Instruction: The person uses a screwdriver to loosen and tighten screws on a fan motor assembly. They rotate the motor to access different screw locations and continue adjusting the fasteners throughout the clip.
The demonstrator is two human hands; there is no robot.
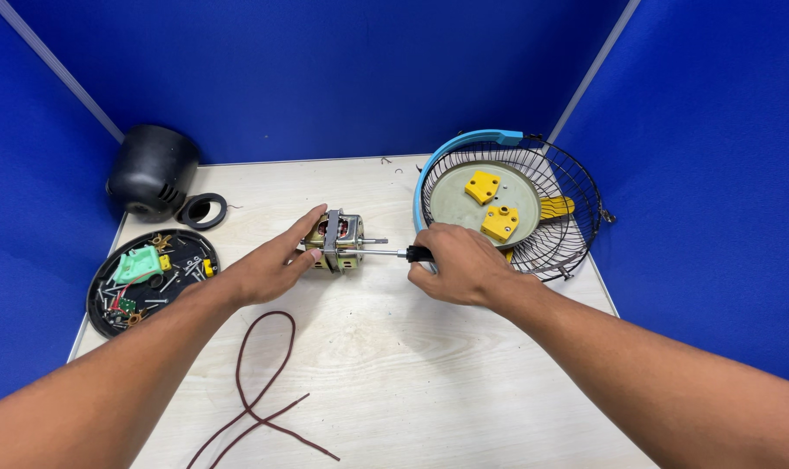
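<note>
The right hand (464,265) hides most of the screwdriver handle (419,254); tray screws (164,282) too small to tell.

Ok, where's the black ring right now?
In the head view, the black ring lies at the table's far left, beside the black motor cover and above the round parts tray.

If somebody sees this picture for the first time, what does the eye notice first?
First, the two hands in the middle of the table: the left hand steadies a small electric motor, and the right hand drives a screwdriver into it. Next, on the right, a wire fan guard with a blue rim holds yellow plastic blocks. On the left sits a round black tray of screws.
</note>
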